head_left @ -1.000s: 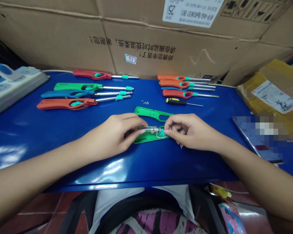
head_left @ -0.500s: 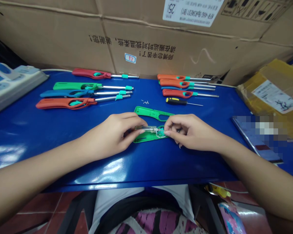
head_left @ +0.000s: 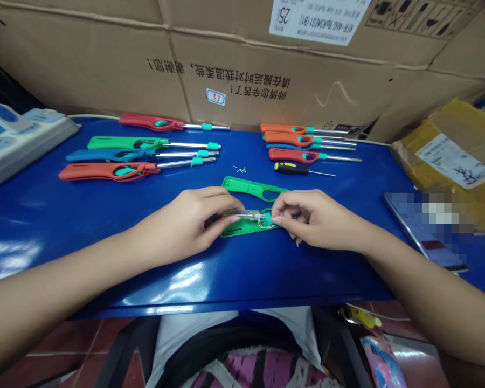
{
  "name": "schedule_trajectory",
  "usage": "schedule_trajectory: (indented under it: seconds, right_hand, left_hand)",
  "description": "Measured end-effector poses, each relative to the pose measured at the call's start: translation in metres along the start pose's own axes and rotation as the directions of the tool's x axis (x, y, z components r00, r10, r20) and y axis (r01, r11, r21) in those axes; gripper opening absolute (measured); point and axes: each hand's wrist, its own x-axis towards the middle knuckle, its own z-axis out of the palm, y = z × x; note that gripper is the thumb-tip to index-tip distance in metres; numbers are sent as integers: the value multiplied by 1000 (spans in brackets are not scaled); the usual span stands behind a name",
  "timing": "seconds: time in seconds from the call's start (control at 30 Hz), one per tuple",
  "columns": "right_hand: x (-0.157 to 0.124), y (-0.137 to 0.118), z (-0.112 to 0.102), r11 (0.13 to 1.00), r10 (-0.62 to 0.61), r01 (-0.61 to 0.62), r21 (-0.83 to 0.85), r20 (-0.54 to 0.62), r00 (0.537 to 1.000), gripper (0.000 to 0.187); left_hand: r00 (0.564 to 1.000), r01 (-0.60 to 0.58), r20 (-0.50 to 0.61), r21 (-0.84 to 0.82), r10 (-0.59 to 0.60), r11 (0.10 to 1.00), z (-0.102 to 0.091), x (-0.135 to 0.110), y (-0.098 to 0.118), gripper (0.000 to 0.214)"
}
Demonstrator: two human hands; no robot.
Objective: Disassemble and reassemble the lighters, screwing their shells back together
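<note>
Blue table [head_left: 242,283] fills the middle of the frame, with a carton [head_left: 105,43] standing across the top. At the centre, the left hand [head_left: 204,218] pinches a clear tube [head_left: 249,214] between thumb and fingers, over the lower green shell [head_left: 236,231]; whether the tube touches it, I cannot tell. Right of it, the right hand [head_left: 317,218] has thumb and forefinger nearly together at the wires [head_left: 262,223] by the tube's end; what they grip is too small to tell. Just above lies the upper green shell [head_left: 242,185], with loose screws [head_left: 241,170] beyond. Lighters lie at upper left [head_left: 89,172] and upper right [head_left: 283,138], the latter above a screwdriver [head_left: 295,168].
</note>
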Motion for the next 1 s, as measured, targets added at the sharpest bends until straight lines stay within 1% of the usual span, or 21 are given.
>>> schedule_trajectory:
  seconds: [0.3, 0.63, 1.0]
  right_hand:
    - [-1, 0, 0, 1000, 14, -14, 21, 12, 1000, 10]
    - [0, -3, -1, 999, -4, 5, -40, 7, 1000, 9]
    - [0, -2, 0, 999, -14, 15, -40, 9, 1000, 10]
  left_hand:
    - [1000, -14, -9, 18, 14, 1000, 1, 1, -1, 22]
    - [1000, -6, 1, 14, 6, 1000, 0, 0, 0, 22]
    - [1000, -4, 5, 13, 4, 1000, 0, 0, 1, 22]
